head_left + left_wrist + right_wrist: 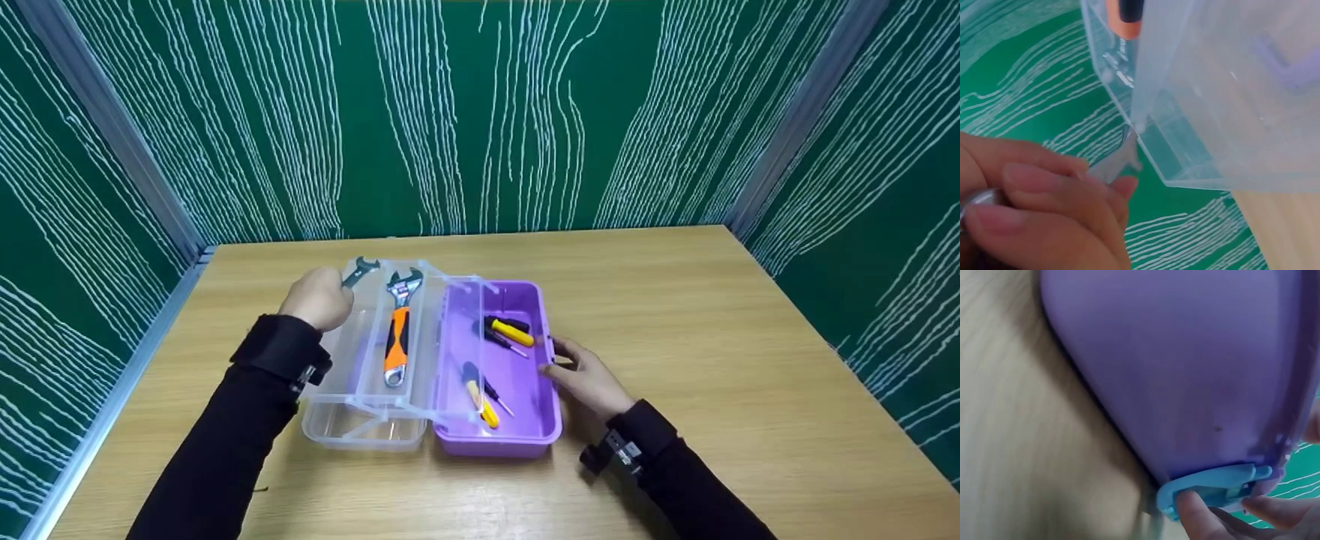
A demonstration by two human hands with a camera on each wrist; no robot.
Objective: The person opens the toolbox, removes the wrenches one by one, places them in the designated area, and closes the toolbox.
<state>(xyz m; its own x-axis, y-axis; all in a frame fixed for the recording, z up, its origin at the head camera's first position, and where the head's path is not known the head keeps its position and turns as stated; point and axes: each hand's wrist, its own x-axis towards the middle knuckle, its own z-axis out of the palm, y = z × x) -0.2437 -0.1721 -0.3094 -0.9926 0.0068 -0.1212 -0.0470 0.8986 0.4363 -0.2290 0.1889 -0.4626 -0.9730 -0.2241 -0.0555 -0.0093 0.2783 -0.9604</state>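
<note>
My left hand (pixel 319 298) grips a metal open-end wrench (pixel 360 271), its jawed end pointing away, over the left back part of a clear plastic tray (pixel 337 379). An adjustable wrench (pixel 397 330) with an orange and black handle lies in that tray. To the right, the purple toolbox (pixel 529 405) stands open. My right hand (pixel 589 379) holds its right wall, thumb at the rim and fingers outside. In the right wrist view, fingertips touch a blue latch (pixel 1213 486) on the purple wall. The wrench's handle end is mostly hidden in my left hand.
Inside the purple box lie a yellow-and-black screwdriver (pixel 513 332) and another yellow-handled tool (pixel 487 414), with several dark small tools beside them. The clear lid (pixel 364 435) sits under the tray at left. A wooden table (pixel 675 300) carries everything, with green patterned walls (pixel 510 112) around it.
</note>
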